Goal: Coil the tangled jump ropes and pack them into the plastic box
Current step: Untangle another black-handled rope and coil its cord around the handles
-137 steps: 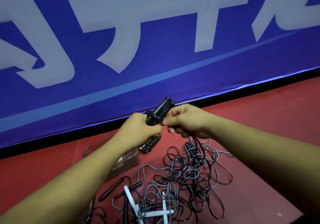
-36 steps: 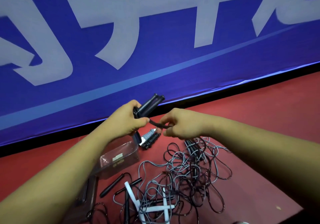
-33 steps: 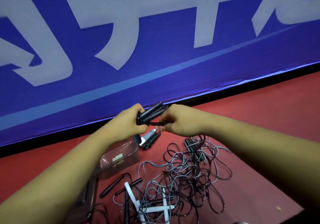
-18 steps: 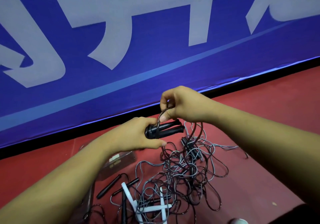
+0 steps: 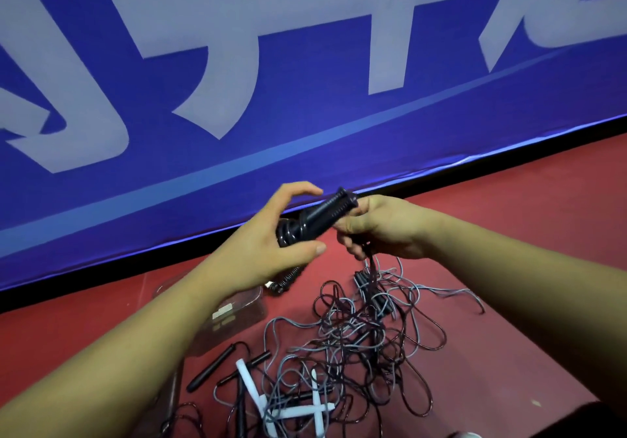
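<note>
Above the red floor (image 5: 509, 251), both hands work one jump rope at chest height. The left hand (image 5: 268, 247) cups the wrapped end of the paired black handles (image 5: 325, 215), thumb beneath and fingers (image 5: 298, 189) arched over it, the index lifted clear of the bundle. The right hand (image 5: 386, 230) meets the handles' far end, its fingers curled and pinching the black rope (image 5: 371, 269), which drops from under the palm into the tangle (image 5: 356, 335) on the floor. The plastic box (image 5: 237, 308) lies beyond the left forearm, partly hidden by it, and I cannot tell what it contains.

The main risk looks to be the few turns already round the handles. With the left grip this loose, a tug from below could slide them off the end or let them spring apart. That tug is likely, since the free length runs straight into loops crossed with a grey rope (image 5: 441, 291). Winding on without freeing it may cinch a knot or drag the whole heap along. Slack wraps would also make a bulky bundle that sits badly in the box. The left forearm, hovering over the box, could knock it aside.
</note>
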### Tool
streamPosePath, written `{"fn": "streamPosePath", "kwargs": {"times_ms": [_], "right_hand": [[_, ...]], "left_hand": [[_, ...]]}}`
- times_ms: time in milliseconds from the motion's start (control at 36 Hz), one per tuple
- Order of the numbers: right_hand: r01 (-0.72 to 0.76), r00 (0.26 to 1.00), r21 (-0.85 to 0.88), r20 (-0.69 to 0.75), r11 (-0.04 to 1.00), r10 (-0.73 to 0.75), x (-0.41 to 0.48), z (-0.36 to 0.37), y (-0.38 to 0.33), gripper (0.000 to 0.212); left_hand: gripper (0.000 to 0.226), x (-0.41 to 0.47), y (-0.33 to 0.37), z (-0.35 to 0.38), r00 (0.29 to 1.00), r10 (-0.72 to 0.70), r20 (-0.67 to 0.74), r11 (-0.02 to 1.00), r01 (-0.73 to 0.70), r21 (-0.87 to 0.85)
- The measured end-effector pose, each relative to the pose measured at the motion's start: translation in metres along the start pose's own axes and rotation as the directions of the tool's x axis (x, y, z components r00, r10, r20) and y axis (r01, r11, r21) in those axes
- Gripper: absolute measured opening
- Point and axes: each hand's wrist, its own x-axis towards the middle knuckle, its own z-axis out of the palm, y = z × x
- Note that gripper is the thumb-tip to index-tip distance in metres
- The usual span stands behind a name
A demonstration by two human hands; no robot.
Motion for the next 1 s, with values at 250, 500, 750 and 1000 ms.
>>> {"fn": "streamPosePath", "kwargs": {"times_ms": [250,500,750,1000], "right_hand": [[-0.123,0.992,-0.280,-0.012,0.952,0.125,0.002,0.018,0.002,0.025],[0.076,0.996,-0.735,0.020,0.673,-0.091,0.001,0.048,-0.032,0.020],[0.163,0.920,-0.874,-0.033,0.457,-0.391,0.003,0.045,-0.041,0.020],[0.150,0.907,-0.782,-0.134,0.605,-0.399,0.007,0.031,-0.033,0.010]], "left_hand": [[0.028,0.012,-0.015,-0.020,0.952,-0.150,-0.268,0.988,0.153,-0.007],[0.027,0.008,-0.046,-0.036,0.960,-0.223,-0.170,0.863,0.276,0.423],[0.025,0.004,-0.039,-0.022,0.981,-0.194,-0.009,0.812,0.166,0.560],[0.046,-0.002,-0.023,-0.001,0.986,-0.118,0.117,0.873,0.047,0.486]]}}
